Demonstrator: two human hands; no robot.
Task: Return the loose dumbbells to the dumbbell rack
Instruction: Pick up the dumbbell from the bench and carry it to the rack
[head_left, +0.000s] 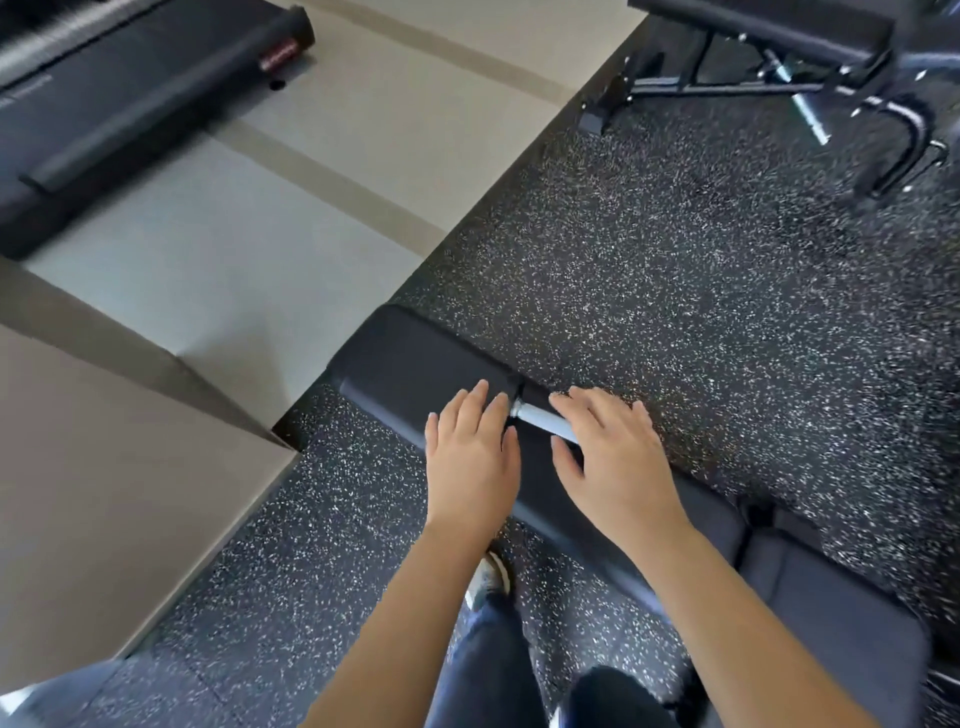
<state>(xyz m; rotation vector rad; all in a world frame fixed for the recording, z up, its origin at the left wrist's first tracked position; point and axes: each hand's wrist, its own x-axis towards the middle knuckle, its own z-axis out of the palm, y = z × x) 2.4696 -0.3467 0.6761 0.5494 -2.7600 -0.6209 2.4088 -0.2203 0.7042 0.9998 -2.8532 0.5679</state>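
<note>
A large black dumbbell lies on the speckled rubber floor, its silver handle running diagonally between two thick heads. My left hand rests flat on the inner edge of the upper-left head, fingers straight and together. My right hand hovers over the handle with fingers spread, and the handle passes between thumb and fingers without being gripped. This hand and forearm partly hide the lower-right head. No dumbbell rack is in view.
A black weight bench stands at the top right. The dark end of a treadmill sits on pale flooring at the top left. A padded dark bench lies at the lower right. My legs and a shoe are below.
</note>
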